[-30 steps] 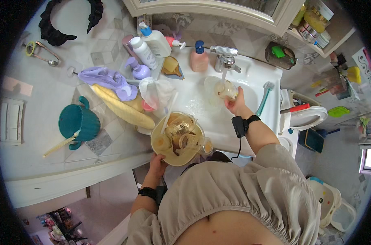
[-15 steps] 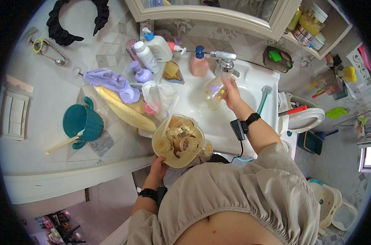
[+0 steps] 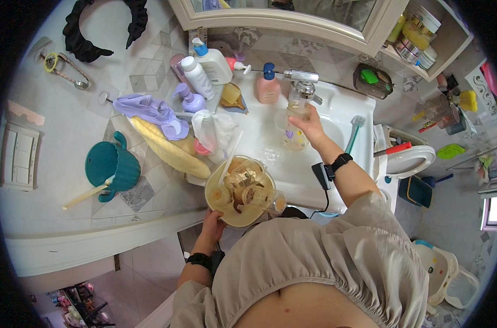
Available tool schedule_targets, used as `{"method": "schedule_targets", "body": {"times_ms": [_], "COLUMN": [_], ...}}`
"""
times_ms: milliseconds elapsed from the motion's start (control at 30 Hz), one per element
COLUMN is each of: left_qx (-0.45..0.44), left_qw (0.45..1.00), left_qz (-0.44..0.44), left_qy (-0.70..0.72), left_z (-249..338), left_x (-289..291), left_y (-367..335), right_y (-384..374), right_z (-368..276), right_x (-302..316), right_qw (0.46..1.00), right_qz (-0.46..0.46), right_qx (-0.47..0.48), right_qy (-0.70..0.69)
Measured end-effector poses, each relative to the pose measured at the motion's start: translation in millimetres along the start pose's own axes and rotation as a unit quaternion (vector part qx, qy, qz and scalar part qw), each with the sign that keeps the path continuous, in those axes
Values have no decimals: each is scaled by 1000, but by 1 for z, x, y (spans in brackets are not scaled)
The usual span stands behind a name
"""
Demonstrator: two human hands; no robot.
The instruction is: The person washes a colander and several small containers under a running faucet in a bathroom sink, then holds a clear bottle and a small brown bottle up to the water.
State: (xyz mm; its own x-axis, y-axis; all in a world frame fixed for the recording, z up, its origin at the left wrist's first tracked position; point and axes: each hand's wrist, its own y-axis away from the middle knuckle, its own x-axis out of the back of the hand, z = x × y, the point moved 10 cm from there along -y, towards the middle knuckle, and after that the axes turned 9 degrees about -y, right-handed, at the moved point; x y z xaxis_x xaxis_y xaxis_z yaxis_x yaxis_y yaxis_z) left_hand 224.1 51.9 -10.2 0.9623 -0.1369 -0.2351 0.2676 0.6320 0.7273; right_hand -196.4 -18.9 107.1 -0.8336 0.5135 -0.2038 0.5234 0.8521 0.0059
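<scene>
My right hand (image 3: 310, 126) is closed around a clear bottle (image 3: 294, 140) with purple and yellow decorations. The bottle's upper end is just below the chrome faucet (image 3: 303, 91), over the white sink (image 3: 336, 117). At the sink's near left corner, my left hand (image 3: 213, 223) grips the rim of a cream-coloured basin (image 3: 240, 221). Several clear containers (image 3: 247, 174) and a white stick-like handle (image 3: 230, 158) lie in the basin. My left fingertips are partly hidden by its wall.
A pink pump bottle (image 3: 268, 87) stands behind the sink. Left of it are a purple pump bottle (image 3: 189, 100), a white spray can (image 3: 198, 77) and a yellow towel (image 3: 169, 147). A teal-handled brush (image 3: 354, 131) rests on the sink's right side. A teal cup (image 3: 114, 164) hangs at the left.
The bottle in my right hand has become more upright, its upper end now close under the faucet. My left hand and the basin have barely moved.
</scene>
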Motion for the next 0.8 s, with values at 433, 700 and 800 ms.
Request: {"method": "schedule_targets", "body": {"times_ms": [433,700,800], "left_qx": [-22,-12,-24], "left_qw": [999,999,999], "left_qz": [-36,-36,-23], "left_qy": [-8,-18,-21], "left_z": [8,10,13], "left_x": [-6,-8,-5], "left_y": [1,1,0], "right_y": [10,13,16], "right_z": [-42,-46,-39], "right_x": [-11,-6,-7], "right_qw": [963,966,959], "right_qz": [-20,13,22], "right_qx": [93,119,84], "right_qy": [252,228,269]}}
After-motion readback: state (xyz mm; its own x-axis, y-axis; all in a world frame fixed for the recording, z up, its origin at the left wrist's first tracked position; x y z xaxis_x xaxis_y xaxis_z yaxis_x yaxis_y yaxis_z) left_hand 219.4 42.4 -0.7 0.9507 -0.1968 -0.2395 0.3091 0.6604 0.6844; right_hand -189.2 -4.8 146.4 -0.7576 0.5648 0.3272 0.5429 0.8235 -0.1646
